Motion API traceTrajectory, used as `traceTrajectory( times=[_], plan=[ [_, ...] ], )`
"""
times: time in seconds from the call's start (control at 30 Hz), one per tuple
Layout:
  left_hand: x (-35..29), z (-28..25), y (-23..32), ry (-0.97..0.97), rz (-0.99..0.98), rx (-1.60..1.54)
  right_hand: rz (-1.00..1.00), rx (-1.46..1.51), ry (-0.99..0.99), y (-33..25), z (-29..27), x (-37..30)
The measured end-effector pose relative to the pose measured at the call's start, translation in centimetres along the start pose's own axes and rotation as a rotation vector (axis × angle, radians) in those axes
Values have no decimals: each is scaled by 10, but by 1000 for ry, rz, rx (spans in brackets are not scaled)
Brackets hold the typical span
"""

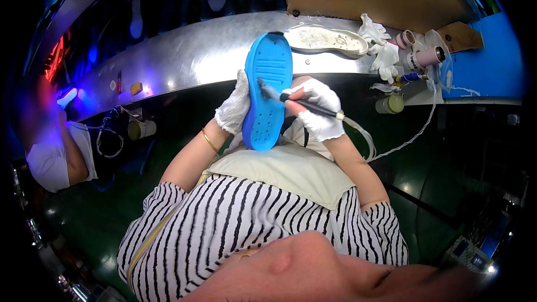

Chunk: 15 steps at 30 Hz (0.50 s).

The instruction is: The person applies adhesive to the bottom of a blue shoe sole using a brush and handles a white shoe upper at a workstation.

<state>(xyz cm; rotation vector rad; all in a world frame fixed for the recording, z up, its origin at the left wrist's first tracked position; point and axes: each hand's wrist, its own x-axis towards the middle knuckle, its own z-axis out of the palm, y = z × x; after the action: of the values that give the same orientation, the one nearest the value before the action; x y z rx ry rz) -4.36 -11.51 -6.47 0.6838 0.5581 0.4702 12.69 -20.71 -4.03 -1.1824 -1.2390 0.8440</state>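
In white-gloved left hand (235,107), grasped by the side: bright-blue, foot-shaped moulded sole (269,61) | in white-gloved right hand (321,103), pinched: slim black-handled brush (314,108), tip over sole, left of that hand | step, apparently: brushing inner face | called for next: steady left grip, light strokes

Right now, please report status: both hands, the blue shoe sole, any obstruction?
Left gloved hand grips blue shoe sole at left edge. Right gloved hand holds black-handled brush at sole's face. Nothing visibly blocking brush.
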Motion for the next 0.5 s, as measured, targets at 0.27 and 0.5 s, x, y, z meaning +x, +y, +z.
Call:
traceTrajectory(
  times=[0.27,0.5],
  plan=[
    [30,26,31,-113,257,-217,-111,-19,56,-9,6,19],
    [45,3,50,-311,447,-510,84,304,-51,-33,9,29]
  ],
)
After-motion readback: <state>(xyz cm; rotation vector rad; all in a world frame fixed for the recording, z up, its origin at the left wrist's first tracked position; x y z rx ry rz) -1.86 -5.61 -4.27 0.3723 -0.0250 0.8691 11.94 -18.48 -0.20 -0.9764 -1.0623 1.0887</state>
